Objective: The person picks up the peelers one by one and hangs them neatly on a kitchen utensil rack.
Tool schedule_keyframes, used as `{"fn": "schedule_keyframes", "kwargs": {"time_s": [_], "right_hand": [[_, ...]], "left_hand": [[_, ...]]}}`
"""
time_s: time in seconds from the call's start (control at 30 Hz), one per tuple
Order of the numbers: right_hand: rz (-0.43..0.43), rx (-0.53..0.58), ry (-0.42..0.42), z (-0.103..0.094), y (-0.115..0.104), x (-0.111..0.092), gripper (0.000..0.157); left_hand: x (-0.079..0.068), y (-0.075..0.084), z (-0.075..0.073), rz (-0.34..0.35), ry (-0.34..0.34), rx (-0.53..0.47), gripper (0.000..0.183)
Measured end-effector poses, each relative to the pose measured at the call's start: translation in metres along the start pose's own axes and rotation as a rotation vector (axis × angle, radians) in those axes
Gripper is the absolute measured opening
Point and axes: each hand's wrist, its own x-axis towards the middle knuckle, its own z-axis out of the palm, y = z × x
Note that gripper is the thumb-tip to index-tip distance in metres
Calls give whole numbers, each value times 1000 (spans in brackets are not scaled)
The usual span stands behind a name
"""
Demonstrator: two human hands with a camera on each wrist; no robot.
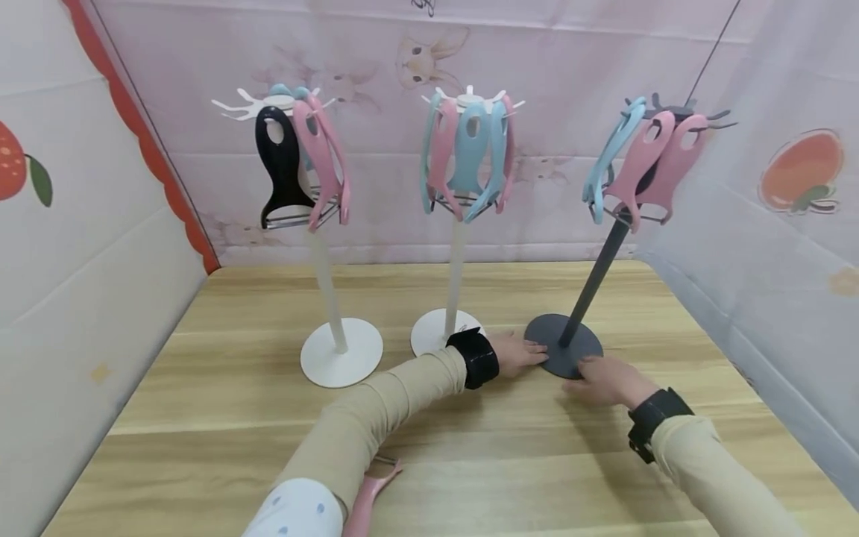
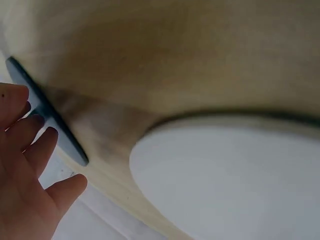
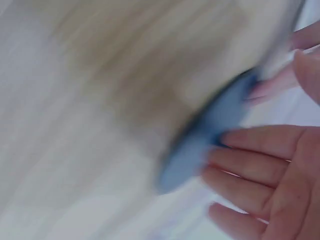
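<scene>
A dark grey rotating-hook stand stands at the right of the table, with several pink and blue Y-shaped peelers hanging from its top. At the left edge of its round base is my left hand, fingertips at the rim. On the base's front right side is my right hand, fingers stretched toward the rim. In the left wrist view the fingers are loosely spread; the right wrist view shows nearly straight fingers, blurred around the base. Whether they press on it, I cannot tell.
Two white stands stand left of the grey one: the middle stand with blue and pink peelers, the left stand with black, pink and blue ones. A pink peeler lies on the wooden table, partly under my left arm. Printed cloth surrounds the table.
</scene>
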Motion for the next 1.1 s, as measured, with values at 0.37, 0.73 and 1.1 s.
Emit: {"fn": "schedule_keyframes", "kwargs": {"time_s": [0.37,0.73,1.1], "right_hand": [[-768,-203,173,18,-141,-19,33],[-1055,-497,209,61,-190,0,68],[-995,-390,152,59,-160,-12,68]], "left_hand": [[4,-7,6,40,-58,-50,61],[1,-5,4,41,-81,-111,64],[-3,-3,-1,36,-110,-124,64]]}}
